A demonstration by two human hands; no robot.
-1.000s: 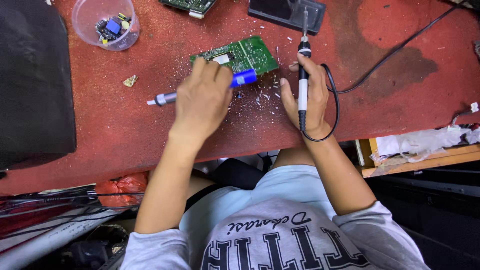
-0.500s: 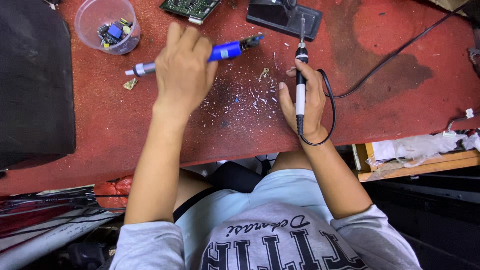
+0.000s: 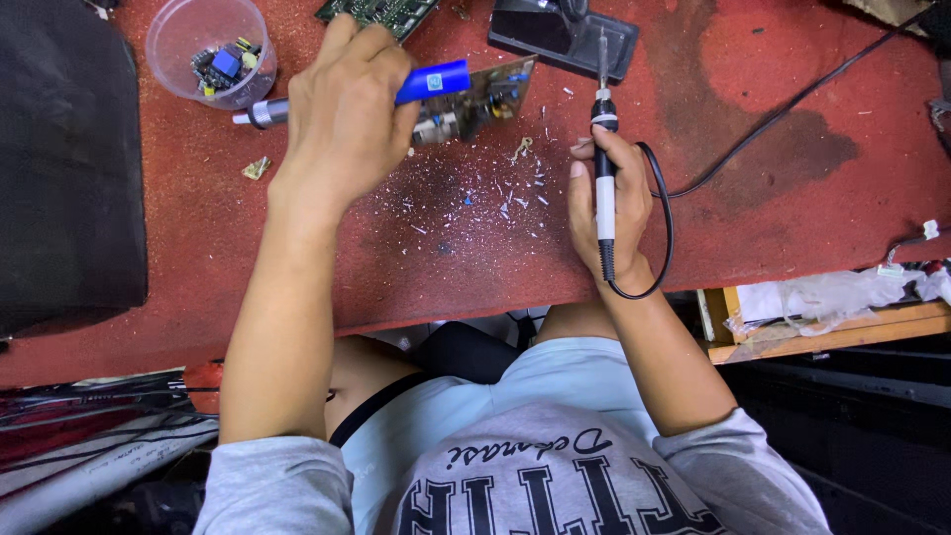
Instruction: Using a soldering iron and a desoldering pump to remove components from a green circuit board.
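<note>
My left hand (image 3: 342, 114) grips a blue and silver desoldering pump (image 3: 431, 81) and also lifts a small circuit board (image 3: 475, 99), which is tilted on edge above the red bench. My right hand (image 3: 606, 203) rests on the bench and holds a soldering iron (image 3: 603, 149), black and white, tip pointing away from me. Its black cord (image 3: 664, 228) loops around my wrist. Solder scraps (image 3: 495, 193) lie scattered between my hands.
A clear plastic cup (image 3: 188, 45) with small components stands at the far left. A green circuit board (image 3: 381, 12) and a black iron stand (image 3: 565, 35) lie at the far edge. A black box (image 3: 64, 159) sits at the left. A wooden shelf (image 3: 822, 332) is lower right.
My left hand moved away from me and leftward with the pump, and the circuit board went from lying flat to being lifted and tilted. My right hand stayed nearly still.
</note>
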